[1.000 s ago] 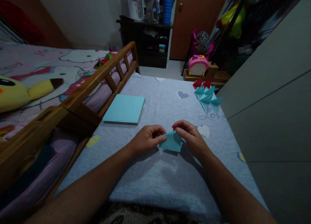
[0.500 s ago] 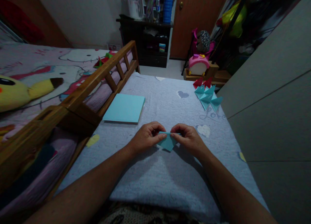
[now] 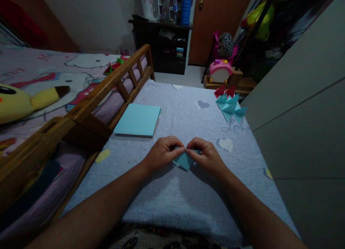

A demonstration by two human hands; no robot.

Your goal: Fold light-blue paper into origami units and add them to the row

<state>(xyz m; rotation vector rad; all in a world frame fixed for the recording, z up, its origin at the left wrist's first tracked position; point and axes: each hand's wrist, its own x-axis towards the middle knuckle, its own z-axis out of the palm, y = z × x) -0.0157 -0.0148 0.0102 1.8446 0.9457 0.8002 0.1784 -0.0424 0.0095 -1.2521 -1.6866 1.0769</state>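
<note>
A small folded piece of light blue paper [image 3: 184,161] is held just over the bed cover, one corner pointing toward me. My left hand [image 3: 164,152] pinches its upper edge from the left between thumb and fingers. From the right, my right hand [image 3: 206,154] pinches the same edge, its thumb tip close against the left thumb tip. Both hands hide most of the paper's top edge. Farther off to the left lies a stack of light blue square paper [image 3: 138,120]. Folded light blue paper pieces [image 3: 230,107] with pointed tips stand at the right, beside folded red paper pieces [image 3: 224,91].
A wooden bed rail [image 3: 107,87] runs along the left, with a yellow plush toy [image 3: 24,104] on the bed beyond. At the right rises a pale cabinet panel [image 3: 304,108]. A dark cabinet [image 3: 161,47] and a pink toy [image 3: 221,71] stand past the bed cover's far edge [image 3: 183,86].
My right hand has shifted slightly left, so the thumb tips now nearly meet. The paper's lower corner has tilted a little to the left and down. My left hand stays about where it was.
</note>
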